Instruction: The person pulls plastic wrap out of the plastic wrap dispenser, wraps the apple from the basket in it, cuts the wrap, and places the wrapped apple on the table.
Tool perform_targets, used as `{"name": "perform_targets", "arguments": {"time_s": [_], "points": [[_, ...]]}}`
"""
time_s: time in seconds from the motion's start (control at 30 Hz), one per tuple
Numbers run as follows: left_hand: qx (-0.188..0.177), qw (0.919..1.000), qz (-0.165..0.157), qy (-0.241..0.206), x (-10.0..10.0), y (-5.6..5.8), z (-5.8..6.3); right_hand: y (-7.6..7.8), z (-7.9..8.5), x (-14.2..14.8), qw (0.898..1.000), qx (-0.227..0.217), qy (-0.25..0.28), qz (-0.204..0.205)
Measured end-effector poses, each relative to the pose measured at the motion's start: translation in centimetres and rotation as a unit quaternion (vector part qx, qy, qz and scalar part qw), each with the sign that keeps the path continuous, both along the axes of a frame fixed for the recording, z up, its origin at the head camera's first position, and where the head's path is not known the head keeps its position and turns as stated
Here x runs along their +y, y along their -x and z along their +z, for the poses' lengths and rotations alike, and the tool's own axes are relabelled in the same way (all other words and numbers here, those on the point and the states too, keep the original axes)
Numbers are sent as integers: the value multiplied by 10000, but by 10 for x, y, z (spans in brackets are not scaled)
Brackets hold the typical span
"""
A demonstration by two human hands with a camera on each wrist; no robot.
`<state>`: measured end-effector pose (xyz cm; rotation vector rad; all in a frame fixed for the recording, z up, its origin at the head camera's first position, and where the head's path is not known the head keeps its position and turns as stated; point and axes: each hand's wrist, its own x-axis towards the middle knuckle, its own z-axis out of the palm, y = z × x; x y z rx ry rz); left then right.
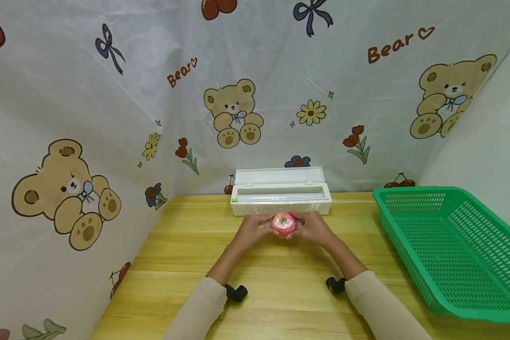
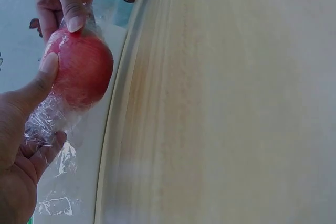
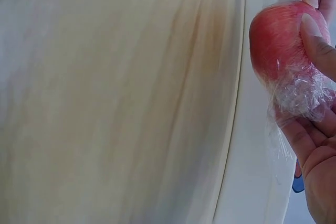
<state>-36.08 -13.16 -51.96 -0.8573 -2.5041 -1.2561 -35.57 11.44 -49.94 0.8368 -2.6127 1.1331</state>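
A red apple in clear cling film is held between both hands, just in front of the white cling film dispenser. My left hand grips its left side, the thumb pressing the apple's skin through the film. From the right, my right hand grips the opposite side, its thumb also on the apple. Both wrist views show the film bunched and crinkled at the apple's sides, between fingers and thumb. The dispenser's lid stands raised, and a roll of film lies inside.
On the right of the wooden table stands a green plastic basket with slotted walls. A white cloth with printed bears hangs behind and to the left. Each wrist carries a small black camera.
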Motion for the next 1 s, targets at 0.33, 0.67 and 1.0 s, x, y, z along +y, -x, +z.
{"name": "perform_targets", "arguments": {"time_s": [0.33, 0.67, 1.0], "points": [[-122, 9999, -35, 32, 1, -2, 1, 3, -7, 0, 9998, -5, 137, 176], [-81, 9996, 34, 284, 2, -2, 0, 3, -8, 0, 9991, -347, 166, 161], [-133, 9990, 52, 434, 1, -1, -2, 7, -10, 2, 9991, -139, 299, 278]]}}
